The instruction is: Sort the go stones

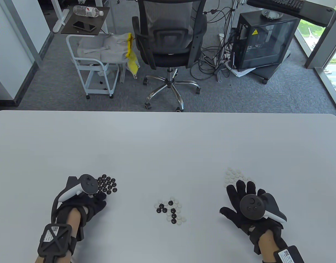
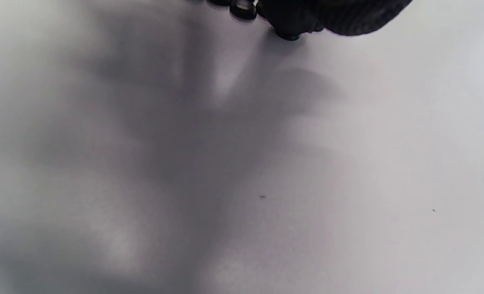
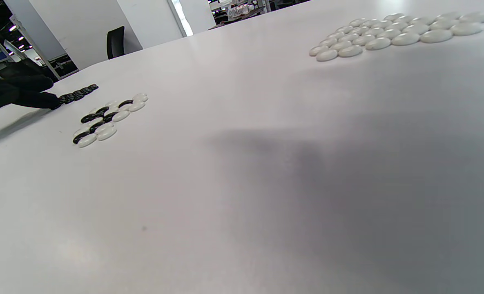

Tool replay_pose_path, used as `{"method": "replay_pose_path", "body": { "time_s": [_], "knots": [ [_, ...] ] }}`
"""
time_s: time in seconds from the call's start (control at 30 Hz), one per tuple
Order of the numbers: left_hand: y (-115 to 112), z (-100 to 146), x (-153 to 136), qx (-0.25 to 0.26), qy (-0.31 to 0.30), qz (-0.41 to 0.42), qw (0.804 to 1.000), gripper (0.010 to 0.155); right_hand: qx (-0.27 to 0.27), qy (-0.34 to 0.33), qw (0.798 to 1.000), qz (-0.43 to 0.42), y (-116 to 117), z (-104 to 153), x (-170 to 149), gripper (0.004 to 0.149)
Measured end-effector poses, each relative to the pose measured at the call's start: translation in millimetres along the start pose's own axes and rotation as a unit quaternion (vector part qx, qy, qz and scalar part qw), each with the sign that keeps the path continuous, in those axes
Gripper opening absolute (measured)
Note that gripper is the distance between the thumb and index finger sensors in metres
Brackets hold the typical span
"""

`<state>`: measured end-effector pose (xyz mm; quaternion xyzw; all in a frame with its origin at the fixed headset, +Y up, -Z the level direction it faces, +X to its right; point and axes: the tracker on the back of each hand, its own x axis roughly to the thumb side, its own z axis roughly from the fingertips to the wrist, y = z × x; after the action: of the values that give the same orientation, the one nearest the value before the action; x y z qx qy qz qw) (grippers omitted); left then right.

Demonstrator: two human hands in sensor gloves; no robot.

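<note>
Surface [image 1: 168,142]: three groups of stones along my near edge. Left group [image 1: 107,185]: packed cluster, my left hand [image 1: 85,202] at its near-left side, fingertips touching the nearest stones. Middle group [image 1: 170,209]: loose mixed heap, between my two hands, well apart from both other groups. Right group [image 1: 233,175]: packed cluster, just beyond the fingertips of my right hand [image 1: 247,208], which lies flat on the surface. Behind the surface, on the floor: office chair [image 1: 169,41], centre; cart [image 1: 94,60], left; computer case [image 1: 264,41], right.

L hand [image 1: 83,202] grip on black stones [image 1: 107,185] hidden by tracker [image 1: 87,184].
</note>
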<state>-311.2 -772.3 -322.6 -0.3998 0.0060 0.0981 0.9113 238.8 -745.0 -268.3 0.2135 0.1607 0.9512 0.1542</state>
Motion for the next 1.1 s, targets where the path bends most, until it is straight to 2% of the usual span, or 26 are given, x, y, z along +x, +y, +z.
{"method": "replay_pose_path", "body": {
  "time_s": [0.3,0.43,0.53,0.77,0.97,1.1],
  "knots": [
    [8.6,0.7,11.7,0.007,0.006,-0.01,1.0,0.066,-0.008,-0.003,1.0,-0.004,-3.4,2.6,0.9,0.086],
    [11.7,14.5,45.9,0.032,-0.048,-0.059,0.997,0.067,-0.008,-0.002,1.0,-0.005,-3.7,2.6,0.1,0.087],
    [9.0,26.3,88.0,0.035,-0.093,-0.113,0.989,0.067,-0.003,-0.002,1.0,-0.003,-2.5,1.3,0.5,0.086],
    [-13.5,25.3,160.4,-0.007,-0.139,-0.208,0.968,0.066,-0.007,-0.003,1.0,-0.004,-3.8,2.6,0.2,0.086],
    [-34.6,14.8,194.9,-0.031,-0.168,-0.249,0.953,0.068,-0.009,-0.004,1.0,-0.005,-3.8,2.9,-0.2,0.086],
    [-45.9,5.5,202.8,-0.046,-0.167,-0.261,0.95,0.069,-0.011,-0.005,1.0,-0.007,-3.7,3.1,-1.1,0.086]
  ]
}}
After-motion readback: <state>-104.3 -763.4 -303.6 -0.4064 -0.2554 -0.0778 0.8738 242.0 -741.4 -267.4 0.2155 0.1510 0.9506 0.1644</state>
